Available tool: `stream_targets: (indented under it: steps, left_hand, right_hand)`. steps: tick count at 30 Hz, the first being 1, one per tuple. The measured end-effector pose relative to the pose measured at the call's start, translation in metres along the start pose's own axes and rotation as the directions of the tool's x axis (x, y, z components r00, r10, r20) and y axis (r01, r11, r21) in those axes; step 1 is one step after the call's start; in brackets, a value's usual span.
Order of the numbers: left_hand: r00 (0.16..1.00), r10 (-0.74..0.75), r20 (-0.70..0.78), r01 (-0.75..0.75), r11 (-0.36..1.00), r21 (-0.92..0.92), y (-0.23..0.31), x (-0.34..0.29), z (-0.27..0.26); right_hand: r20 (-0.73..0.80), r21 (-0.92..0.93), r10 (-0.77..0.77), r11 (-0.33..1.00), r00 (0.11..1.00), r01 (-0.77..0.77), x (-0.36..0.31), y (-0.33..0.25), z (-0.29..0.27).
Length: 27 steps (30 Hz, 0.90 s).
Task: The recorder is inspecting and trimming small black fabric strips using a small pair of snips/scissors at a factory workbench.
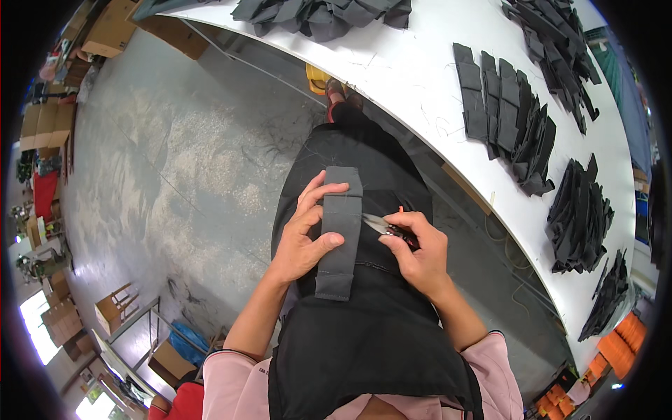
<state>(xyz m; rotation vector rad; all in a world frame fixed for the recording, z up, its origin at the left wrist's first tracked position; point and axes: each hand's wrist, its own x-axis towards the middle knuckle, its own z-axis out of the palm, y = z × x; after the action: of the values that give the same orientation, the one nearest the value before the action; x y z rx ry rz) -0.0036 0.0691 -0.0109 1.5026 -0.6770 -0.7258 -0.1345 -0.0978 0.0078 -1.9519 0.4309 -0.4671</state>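
A dark grey sewn fabric strip (342, 245) lies lengthwise over my lap, with stitched seams across it near both ends. My left hand (299, 245) grips its left edge, thumb and fingers resting on top of the cloth. In my right hand (424, 253) is a pair of thread snips (379, 224) with metal blades and a dark handle. The blade tips point left and reach the strip's right edge, around its upper middle. Whether they touch the cloth I cannot tell. A black apron (364, 343) covers my lap under the strip.
A white table (434, 77) curves along the far and right side. On it lie several piles of similar dark grey strips (504, 105), with loose threads about. Orange bundles (619, 343) sit at the lower right. Cardboard boxes (108, 31) and a metal frame (150, 325) stand left.
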Motion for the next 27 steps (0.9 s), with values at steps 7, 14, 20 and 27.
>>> stream_targets:
  steps: [7, 14, 20, 27]
  left_hand:
    - [0.999, -0.012, 0.046, 0.011, 1.0, 0.015, 0.004, 0.002, -0.001]
    - [0.997, -0.004, 0.072, 0.001, 1.0, 0.03, 0.003, 0.002, 0.001]
    - [0.999, -0.034, 0.04, 0.034, 0.999, 0.001, 0.002, 0.0, 0.0]
    - [0.999, -0.029, 0.023, 0.029, 1.0, -0.001, 0.005, 0.002, 0.002]
  right_hand:
    - [0.132, -0.021, 0.068, 0.998, 0.989, -0.066, 0.012, -0.011, -0.003]
    - [0.202, -0.083, 0.008, 0.997, 0.979, 0.009, 0.02, -0.01, 0.006]
    - [0.22, -0.085, 0.007, 0.996, 0.975, 0.011, 0.022, -0.009, 0.009]
    - [0.119, 0.068, 0.102, 0.992, 0.988, -0.11, 0.011, -0.002, 0.009]
